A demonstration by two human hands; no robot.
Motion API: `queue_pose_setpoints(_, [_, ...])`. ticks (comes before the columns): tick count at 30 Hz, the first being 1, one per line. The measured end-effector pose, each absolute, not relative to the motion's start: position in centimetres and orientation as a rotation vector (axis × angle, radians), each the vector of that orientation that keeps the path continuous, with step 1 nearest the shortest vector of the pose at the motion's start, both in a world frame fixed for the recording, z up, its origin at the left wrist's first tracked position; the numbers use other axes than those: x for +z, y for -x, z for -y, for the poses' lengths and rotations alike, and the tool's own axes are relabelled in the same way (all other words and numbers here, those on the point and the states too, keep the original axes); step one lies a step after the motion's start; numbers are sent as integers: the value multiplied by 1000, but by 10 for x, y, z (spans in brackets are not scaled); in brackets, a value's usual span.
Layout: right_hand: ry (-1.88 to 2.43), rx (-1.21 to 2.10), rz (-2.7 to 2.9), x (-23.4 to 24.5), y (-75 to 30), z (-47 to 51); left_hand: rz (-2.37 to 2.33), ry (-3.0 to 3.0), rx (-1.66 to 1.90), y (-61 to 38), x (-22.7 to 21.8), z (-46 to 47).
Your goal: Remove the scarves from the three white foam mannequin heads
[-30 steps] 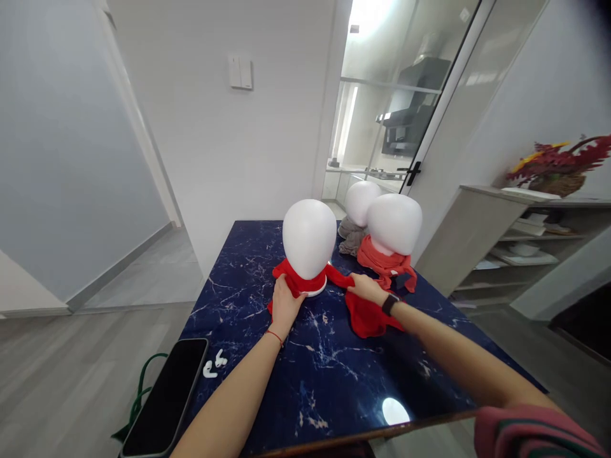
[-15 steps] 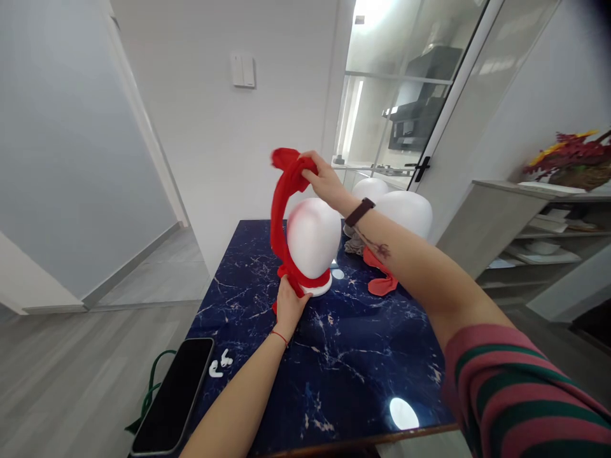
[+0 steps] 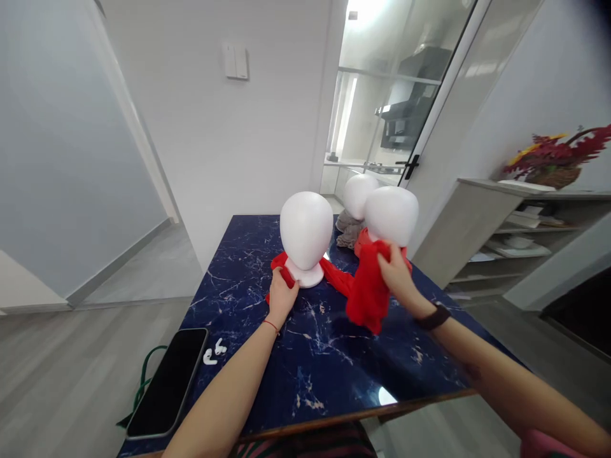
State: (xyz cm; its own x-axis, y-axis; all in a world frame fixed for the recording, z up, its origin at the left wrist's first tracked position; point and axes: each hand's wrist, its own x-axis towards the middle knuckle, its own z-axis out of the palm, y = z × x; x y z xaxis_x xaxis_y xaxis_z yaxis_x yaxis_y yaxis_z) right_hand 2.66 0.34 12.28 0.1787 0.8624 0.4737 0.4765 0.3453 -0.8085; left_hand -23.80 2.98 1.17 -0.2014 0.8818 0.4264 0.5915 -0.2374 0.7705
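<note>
A white egg-shaped mannequin head (image 3: 306, 229) stands upright on its round base on the dark blue table. Behind its neck runs a bright red scarf (image 3: 340, 278), reaching out to both sides. My left hand (image 3: 282, 294) is closed on the scarf at the left of the base, thumb against the base's rim. Off to the right, my right hand (image 3: 398, 277) pinches the scarf's other part, whose bunched end hangs below the fingers just over the table. Some of the scarf behind the neck is hidden by the head.
Another white mannequin head (image 3: 392, 213) wears a coral scarf (image 3: 363, 240) at the back right. Beyond it a third head (image 3: 359, 194) has a grey scarf (image 3: 349, 230). A phone (image 3: 168, 381) and white earbuds (image 3: 214, 351) lie at the table's left edge.
My right hand has swung the scarf from above the head's left side over to the right and down, so it now passes behind the neck. My left hand stays by the base.
</note>
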Motion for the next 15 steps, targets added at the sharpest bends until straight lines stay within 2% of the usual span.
queue_pose_setpoints(3, [1481, 454, 1738, 64, -35, -7, -1713, -1727, 1427, 239, 16, -28])
queue_pose_setpoints(6, [1520, 455, 2017, 34, -36, -15, -1703, -1666, 1447, 240, 17, -28])
queue_pose_setpoints(12, [1691, 482, 2218, 35, -16, -40, -1731, -1606, 1516, 244, 11, -34])
queue_pose_setpoints(15, [1803, 362, 2109, 29, -3, -46, -1802, -1611, 1586, 248, 10, -36])
